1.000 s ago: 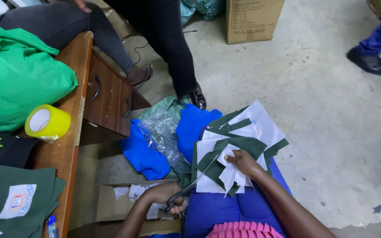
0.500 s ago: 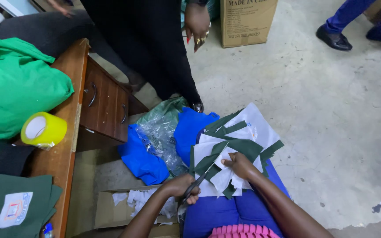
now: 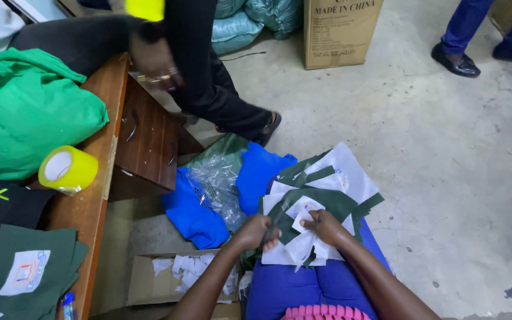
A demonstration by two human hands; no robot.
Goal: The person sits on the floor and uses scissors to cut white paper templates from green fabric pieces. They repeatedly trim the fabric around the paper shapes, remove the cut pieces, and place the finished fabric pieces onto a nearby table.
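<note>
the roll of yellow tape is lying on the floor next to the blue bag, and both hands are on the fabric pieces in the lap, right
Not quite. The head view shows the roll of yellow tape on the wooden desk, not the floor. The left hand and right hand are indeed on the fabric pieces in the lap.

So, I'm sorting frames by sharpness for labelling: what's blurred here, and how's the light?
Head view: light is soft and even, with no hard shadows on the concrete floor. The standing person's hand over the wooden desk is motion-smeared. The left hand, right hand and the green and white fabric pieces read fairly sharp. The yellow tape roll is crisp, without glare.
</note>
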